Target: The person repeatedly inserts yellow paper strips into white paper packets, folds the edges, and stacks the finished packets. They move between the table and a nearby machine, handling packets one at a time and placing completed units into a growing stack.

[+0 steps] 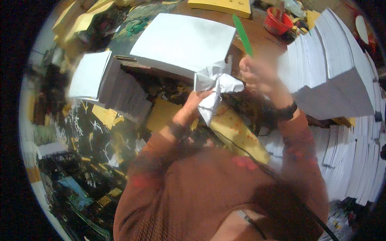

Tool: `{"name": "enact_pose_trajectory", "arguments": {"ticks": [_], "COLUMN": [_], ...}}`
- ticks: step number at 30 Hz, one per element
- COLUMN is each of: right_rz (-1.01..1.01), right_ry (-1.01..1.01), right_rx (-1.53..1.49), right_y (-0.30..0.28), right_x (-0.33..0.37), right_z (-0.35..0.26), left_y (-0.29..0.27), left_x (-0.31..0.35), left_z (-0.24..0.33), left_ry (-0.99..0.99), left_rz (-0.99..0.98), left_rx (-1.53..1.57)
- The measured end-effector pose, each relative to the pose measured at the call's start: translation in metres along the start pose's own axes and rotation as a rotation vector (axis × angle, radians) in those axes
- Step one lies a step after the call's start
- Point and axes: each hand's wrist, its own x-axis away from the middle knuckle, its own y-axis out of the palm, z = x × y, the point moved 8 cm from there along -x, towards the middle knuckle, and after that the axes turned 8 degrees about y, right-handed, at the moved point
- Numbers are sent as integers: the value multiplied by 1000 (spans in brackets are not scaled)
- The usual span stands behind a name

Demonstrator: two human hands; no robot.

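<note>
My left hand [192,105] is closed on a crumpled sheet of white paper [217,85], just off the near edge of a white paper stack [183,42]. The sheet's folds stick out in several directions, and one point hangs down. To the right, my right hand [260,76] is slightly blurred and wrapped round a green flat stick [243,35] with a rounded tip. The stick points up and away from me, its lower end hidden in the fist. The paper stack lies on a brown wooden table [209,12].
Tall white paper stacks [329,52] stand close on the right, with more piles [337,148] below. A smaller stack [90,74] sits at the left. At the back are a red bucket [278,21] and a yellow block [221,5]. Paper scraps [105,116] litter the floor.
</note>
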Motion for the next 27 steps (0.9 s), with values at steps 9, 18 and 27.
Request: {"name": "enact_pose_trajectory", "arguments": {"ticks": [9, 18, 27], "right_rz": [-24, 170, 302], "right_ry": [246, 326, 234], "right_rx": [-368, -293, -78], "right_y": [5, -27, -27], "right_x": [57, 77, 93], "right_z": [85, 121, 153], "left_y": [88, 129, 124], "left_x": [-5, 8, -23], "left_z": [1, -18, -43], "left_ry": [-95, 2, 17], "left_rz": [-125, -231, -25], "left_rx": [126, 58, 262]}}
